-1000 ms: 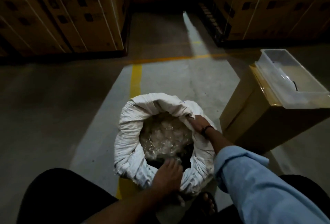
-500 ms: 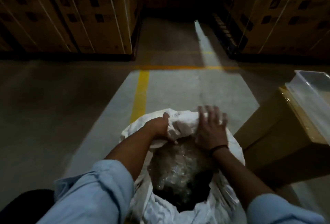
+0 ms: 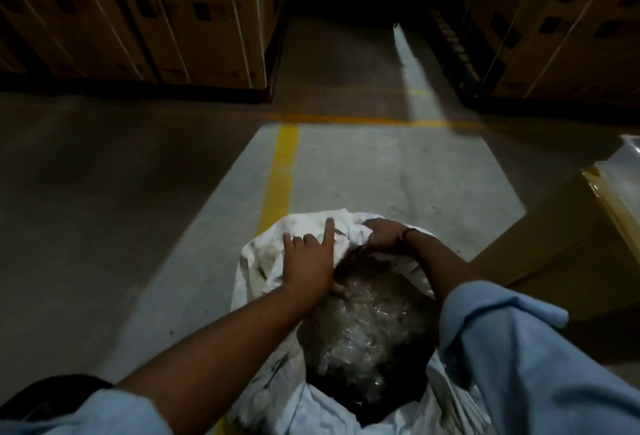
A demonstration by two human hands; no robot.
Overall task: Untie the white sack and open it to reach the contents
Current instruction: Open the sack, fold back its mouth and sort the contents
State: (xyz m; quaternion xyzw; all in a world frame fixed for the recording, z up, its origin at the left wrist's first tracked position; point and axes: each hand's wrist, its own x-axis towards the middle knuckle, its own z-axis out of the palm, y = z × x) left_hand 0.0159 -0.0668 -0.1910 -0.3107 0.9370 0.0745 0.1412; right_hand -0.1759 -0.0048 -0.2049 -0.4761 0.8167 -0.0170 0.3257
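**Hands swap roles on the far rim of the sack**

Half a second ago the left hand was bunched on the far rim and the right hand lay flat with fingers fanned; now that is reversed. Left hand [image 3: 308,263] lies spread on the white sack [image 3: 263,261], fingers extended and slightly apart, palm pressing the cloth at the far-left edge of the mouth, nothing pinched in it. Right hand [image 3: 382,235] is curled tight over the far rim, fingers clenched into a fold of the sack's fabric, a dark band at its wrist. The view has also swung left, so the clear tub [image 3: 628,157] shows only as a sliver at the right edge.

One sack stands on the concrete floor [image 3: 381,174], just below the camera, touching the end of the yellow line [image 3: 280,174]. Its mouth is open, and one mass of clear crinkled plastic [image 3: 363,323] shows inside. One brown carton [image 3: 571,244] stands just beside the sack on the right, bearing the tub. Two light-blue sleeves [image 3: 519,348] are pushed up the forearms.
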